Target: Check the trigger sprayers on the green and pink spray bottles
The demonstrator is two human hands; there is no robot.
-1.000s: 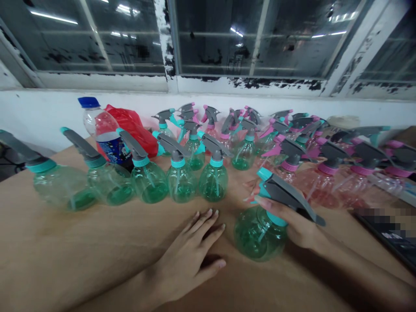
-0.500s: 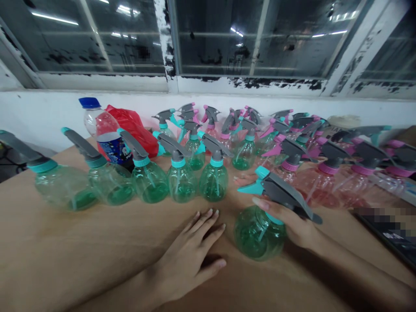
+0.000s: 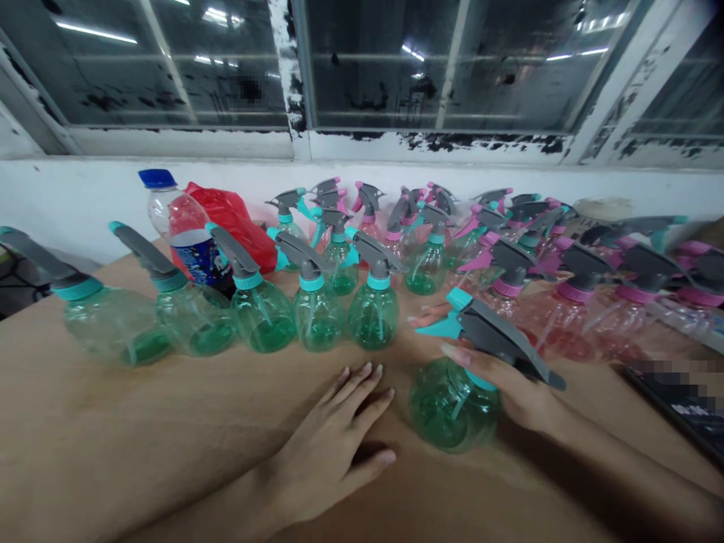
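My right hand (image 3: 512, 388) is wrapped round the neck of a green spray bottle (image 3: 452, 407) with a grey head and teal trigger. The bottle stands on the brown table (image 3: 141, 437) just right of centre. My left hand (image 3: 333, 445) lies flat on the table to the bottle's left, fingers spread, holding nothing. Behind my hands a row of green spray bottles (image 3: 317, 317) runs from the left edge to the middle.
Several pink spray bottles (image 3: 566, 302) crowd the back right of the table. A water bottle with a blue cap (image 3: 181, 230) and a red plastic bag (image 3: 237, 222) sit at the back left. A dark flat object (image 3: 679, 411) lies at the right edge. A white wall and windows stand behind.
My right fingers have come off the teal trigger, which now sticks out freely; the thumb stays on the bottle's neck. My left hand has not moved.
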